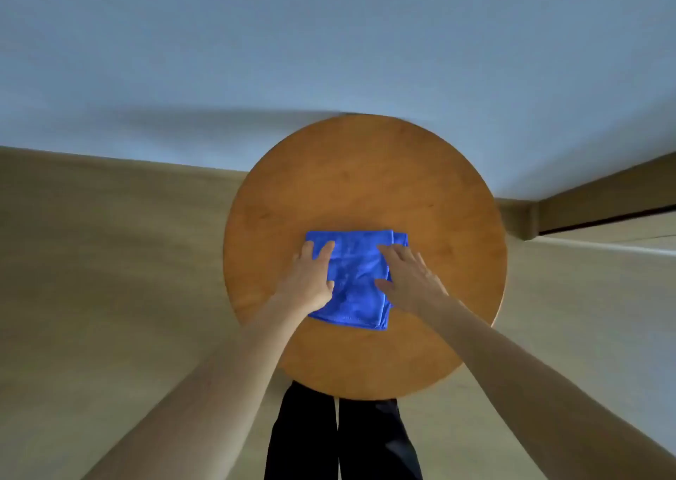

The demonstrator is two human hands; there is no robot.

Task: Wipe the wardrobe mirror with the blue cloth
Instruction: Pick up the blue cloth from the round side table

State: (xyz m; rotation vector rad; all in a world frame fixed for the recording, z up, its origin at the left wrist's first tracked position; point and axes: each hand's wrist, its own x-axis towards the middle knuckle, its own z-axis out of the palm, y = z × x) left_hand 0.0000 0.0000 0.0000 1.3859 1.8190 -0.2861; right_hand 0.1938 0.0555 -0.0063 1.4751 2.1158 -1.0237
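A folded blue cloth (pixel 356 278) lies flat near the middle of a round wooden table (pixel 362 187). My left hand (pixel 311 278) rests palm down on the cloth's left edge, fingers spread. My right hand (pixel 409 282) lies palm down on its right edge, fingers together and pointing away from me. Neither hand has lifted or gripped the cloth. No mirror or wardrobe is in view.
The table stands against a pale blue-grey wall (pixel 329 40). Beige floor (pixel 109 260) spreads to the left and right. A wooden skirting and a dark gap (pixel 603 219) run along the right. My dark trouser legs (pixel 340 439) show below the table's near edge.
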